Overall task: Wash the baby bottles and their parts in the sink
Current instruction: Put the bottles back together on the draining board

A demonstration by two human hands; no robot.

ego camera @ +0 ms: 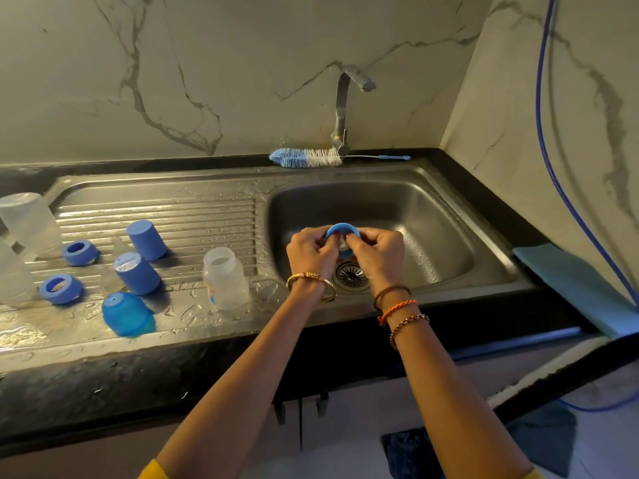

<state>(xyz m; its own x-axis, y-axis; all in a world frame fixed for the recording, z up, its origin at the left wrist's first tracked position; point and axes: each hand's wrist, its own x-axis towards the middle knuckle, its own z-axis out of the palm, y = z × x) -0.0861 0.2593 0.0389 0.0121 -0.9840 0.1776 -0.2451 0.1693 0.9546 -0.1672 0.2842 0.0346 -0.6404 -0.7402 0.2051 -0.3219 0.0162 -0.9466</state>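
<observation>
Both hands over the sink (432,216), above the drain (351,275): left hand (313,252) and right hand (378,254) each pinch the blue ring (342,229) with curled fingers, a clear teat inside it. On the drainboard (193,216) stands an open bottle (224,278), beside blue caps (147,239).

Left of the sink (449,216), two clear bottles (14,271) run off the edge; fingers (332,242) hide most of the ring (342,228).
</observation>
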